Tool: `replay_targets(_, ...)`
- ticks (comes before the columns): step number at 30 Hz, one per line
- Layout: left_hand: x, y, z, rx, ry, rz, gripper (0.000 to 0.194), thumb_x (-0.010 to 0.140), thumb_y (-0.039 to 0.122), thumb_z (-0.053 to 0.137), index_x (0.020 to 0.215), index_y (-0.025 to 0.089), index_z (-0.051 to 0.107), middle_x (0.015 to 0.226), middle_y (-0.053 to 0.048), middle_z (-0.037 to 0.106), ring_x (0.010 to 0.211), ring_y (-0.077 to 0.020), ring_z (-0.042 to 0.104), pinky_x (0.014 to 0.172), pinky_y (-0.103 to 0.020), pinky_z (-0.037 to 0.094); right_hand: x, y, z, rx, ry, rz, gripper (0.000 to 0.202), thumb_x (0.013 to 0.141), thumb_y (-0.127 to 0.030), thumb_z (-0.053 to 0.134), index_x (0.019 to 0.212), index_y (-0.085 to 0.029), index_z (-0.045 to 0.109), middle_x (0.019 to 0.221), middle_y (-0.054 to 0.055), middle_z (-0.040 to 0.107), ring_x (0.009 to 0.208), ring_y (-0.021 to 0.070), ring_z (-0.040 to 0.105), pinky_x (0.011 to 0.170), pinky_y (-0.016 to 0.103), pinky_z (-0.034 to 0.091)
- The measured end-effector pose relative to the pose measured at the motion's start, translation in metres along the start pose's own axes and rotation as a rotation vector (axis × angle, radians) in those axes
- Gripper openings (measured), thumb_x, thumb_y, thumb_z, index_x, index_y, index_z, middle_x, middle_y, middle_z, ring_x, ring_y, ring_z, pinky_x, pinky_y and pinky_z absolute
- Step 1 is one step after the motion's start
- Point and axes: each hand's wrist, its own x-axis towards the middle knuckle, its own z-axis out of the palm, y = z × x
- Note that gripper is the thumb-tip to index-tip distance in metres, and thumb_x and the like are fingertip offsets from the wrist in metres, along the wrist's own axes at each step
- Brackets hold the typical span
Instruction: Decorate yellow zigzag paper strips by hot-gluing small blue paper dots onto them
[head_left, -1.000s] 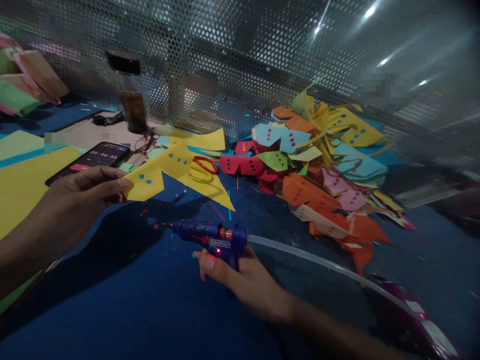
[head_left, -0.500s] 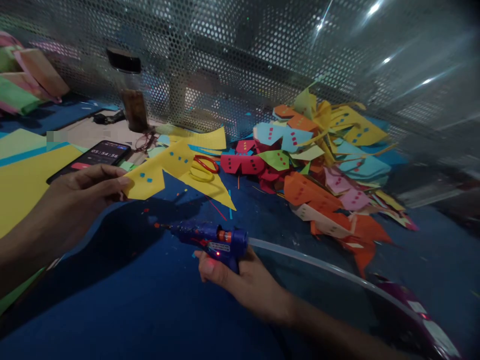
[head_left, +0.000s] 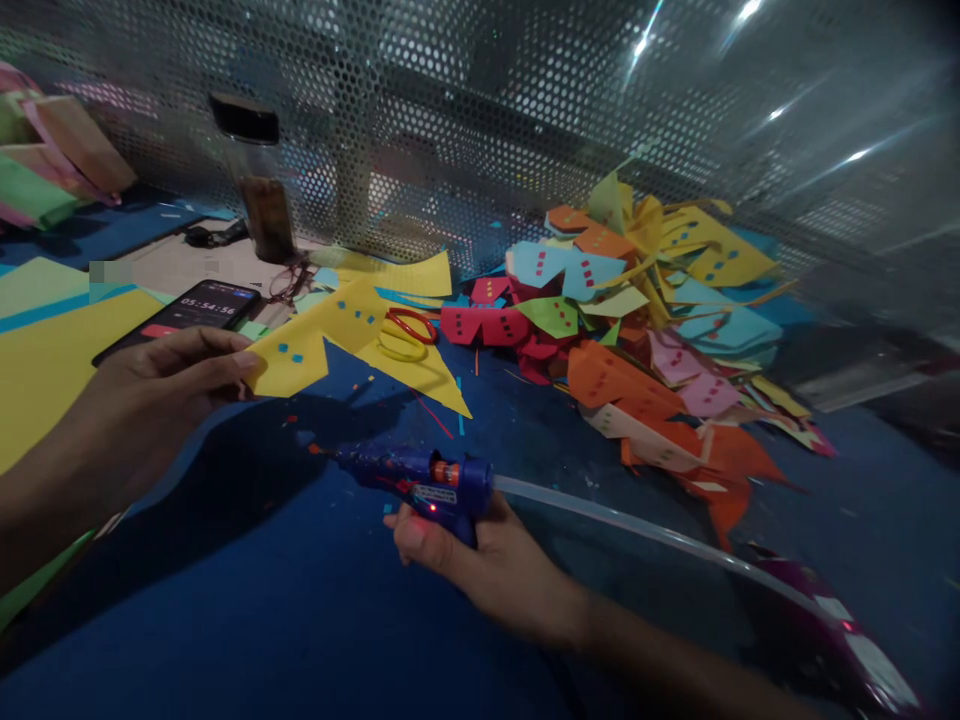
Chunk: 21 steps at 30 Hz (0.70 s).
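Note:
My left hand pinches the left edge of a yellow paper cutout between thumb and fingers. Small blue squares dot the cutout, and its far end reaches to the right over the table. My right hand is wrapped round the grip of a blue glue gun, whose nozzle points left, below the cutout and apart from it. A long clear glue stick sticks out of the gun's back. Red and yellow loops, perhaps scissor handles, are close to the cutout's right part.
A heap of coloured paper cutouts lies at the right. Behind my left hand are a phone and a dark-capped jar. A perforated metal panel stands at the back. A purple device sits at the lower right.
Almost nothing differs. The glue gun and my right hand have shifted very slightly left; my left hand keeps its hold on the yellow paper cutout.

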Motion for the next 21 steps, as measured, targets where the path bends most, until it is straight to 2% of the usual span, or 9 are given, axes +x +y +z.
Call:
replay_targets(3,0.001,-0.001,-0.002,-0.005,-0.012,0.018,0.02,0.055,0.025,0.09,0.07,0.023,0.077,0.07,0.001,0.067,0.067,-0.0111,0.059,0.053,-0.01,0.053,0.0,0.0,-0.001,0.104,0.018,-0.026,0.055,0.09,-0.075,0.059,0.094,-0.022,0.073,0.089,0.005,0.07,0.098,0.0246,0.071,0.096,0.044,0.058)
replay_targets(8,-0.001,-0.002,-0.004,-0.002,-0.039,0.03,0.02,0.06,0.029,0.09,0.073,0.024,0.077,0.067,0.002,0.065,0.066,-0.0111,0.058,0.051,-0.009,0.052,-0.008,-0.001,-0.012,-0.02,0.172,0.093,0.054,0.085,-0.076,0.063,0.086,-0.023,0.07,0.098,0.007,0.072,0.109,0.0279,0.069,0.101,0.047,0.055)
replay_targets(11,-0.002,-0.001,-0.002,-0.023,-0.043,0.023,0.021,0.057,0.028,0.091,0.072,0.024,0.077,0.069,0.001,0.066,0.066,-0.0111,0.059,0.053,-0.01,0.054,-0.017,0.004,-0.017,-0.086,0.172,0.152,0.054,0.083,-0.074,0.064,0.092,-0.022,0.071,0.092,0.007,0.072,0.093,0.027,0.071,0.083,0.042,0.061)
replay_targets(13,-0.003,0.0,0.0,-0.033,-0.032,0.022,0.022,0.052,0.026,0.091,0.068,0.023,0.077,0.068,0.001,0.065,0.064,-0.0105,0.058,0.052,-0.009,0.054,-0.025,0.01,-0.019,-0.14,0.154,0.218,0.053,0.081,-0.072,0.067,0.098,-0.021,0.073,0.087,0.007,0.071,0.085,0.0261,0.071,0.078,0.04,0.061)
replay_targets(16,-0.003,0.0,0.001,-0.018,-0.023,0.012,0.023,0.049,0.025,0.092,0.066,0.022,0.077,0.068,0.001,0.064,0.063,-0.0102,0.058,0.05,-0.009,0.052,-0.035,0.017,-0.022,-0.25,0.187,0.276,0.056,0.078,-0.071,0.07,0.105,-0.022,0.076,0.094,0.009,0.072,0.094,0.0303,0.071,0.086,0.045,0.06)
replay_targets(21,-0.004,0.0,0.002,0.014,-0.031,0.004,0.023,0.049,0.027,0.091,0.065,0.022,0.076,0.068,0.0,0.064,0.064,-0.0106,0.058,0.05,-0.01,0.052,-0.044,0.008,-0.027,-0.369,0.165,0.193,0.061,0.08,-0.073,0.068,0.119,-0.026,0.076,0.119,0.01,0.071,0.11,0.0319,0.069,0.099,0.046,0.056)
